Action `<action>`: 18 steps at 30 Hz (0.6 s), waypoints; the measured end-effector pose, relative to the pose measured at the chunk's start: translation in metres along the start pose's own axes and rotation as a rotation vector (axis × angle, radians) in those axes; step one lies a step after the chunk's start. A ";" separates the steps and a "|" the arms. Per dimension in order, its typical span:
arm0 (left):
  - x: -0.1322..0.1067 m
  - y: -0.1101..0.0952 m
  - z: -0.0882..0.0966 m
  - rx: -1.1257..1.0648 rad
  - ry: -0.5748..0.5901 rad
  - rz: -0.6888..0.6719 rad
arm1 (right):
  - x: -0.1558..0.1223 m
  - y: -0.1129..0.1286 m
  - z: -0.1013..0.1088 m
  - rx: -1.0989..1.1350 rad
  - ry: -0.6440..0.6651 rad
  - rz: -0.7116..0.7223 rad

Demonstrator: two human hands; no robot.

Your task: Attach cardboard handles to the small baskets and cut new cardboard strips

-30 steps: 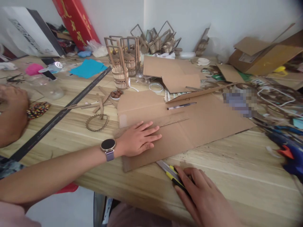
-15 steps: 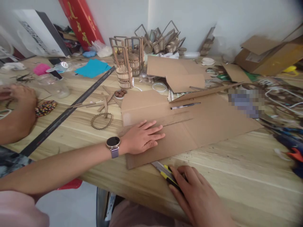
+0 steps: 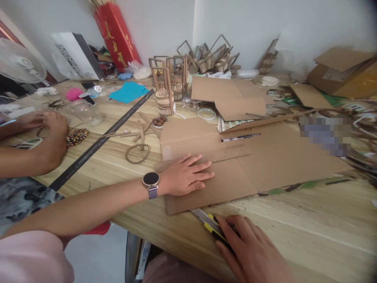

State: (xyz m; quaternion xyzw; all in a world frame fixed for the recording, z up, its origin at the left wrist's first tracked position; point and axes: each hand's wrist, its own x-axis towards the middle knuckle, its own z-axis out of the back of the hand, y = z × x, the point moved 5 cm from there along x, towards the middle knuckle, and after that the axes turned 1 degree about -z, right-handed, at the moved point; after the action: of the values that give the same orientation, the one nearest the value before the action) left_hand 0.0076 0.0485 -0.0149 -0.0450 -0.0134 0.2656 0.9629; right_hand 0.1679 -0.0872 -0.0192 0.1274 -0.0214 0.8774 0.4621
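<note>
My left hand (image 3: pixel 190 175) lies flat with spread fingers on a large brown cardboard sheet (image 3: pixel 271 153). Partly beneath that hand runs a thin wooden strip (image 3: pixel 226 152), close in colour to the cardboard. In my right hand (image 3: pixel 250 243) is a yellow and black utility knife (image 3: pixel 214 228), its blade out and pointing up-left at the sheet's near edge. Whether the blade touches the cardboard I cannot tell. A pen (image 3: pixel 240 137) rests on the sheet beyond my left hand.
A person's hands (image 3: pixel 54 125) work at the left, near a string of coloured beads (image 3: pixel 77 137). A long black strip (image 3: pixel 103 137) crosses the table. Small bamboo baskets (image 3: pixel 165 102), a bowl of brown balls (image 3: pixel 159 122) and a tape roll (image 3: pixel 206 114) stand behind the sheet.
The whole view has shifted, so things appear further right and slightly lower. Both my hands keep their places by the cardboard; the knife stays in my right hand.
</note>
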 end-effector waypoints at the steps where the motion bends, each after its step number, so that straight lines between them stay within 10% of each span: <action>1: 0.000 0.001 0.001 0.008 0.004 -0.024 | -0.001 -0.001 0.000 0.008 0.003 0.002; 18: 0.001 0.021 -0.002 0.004 -0.008 -0.104 | -0.004 0.007 -0.008 -0.012 -0.006 0.004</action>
State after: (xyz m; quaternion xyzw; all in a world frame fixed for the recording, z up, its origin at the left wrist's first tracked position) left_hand -0.0020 0.0667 -0.0188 -0.0412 -0.0188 0.2155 0.9755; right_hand 0.1632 -0.0930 -0.0278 0.1272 -0.0282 0.8778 0.4609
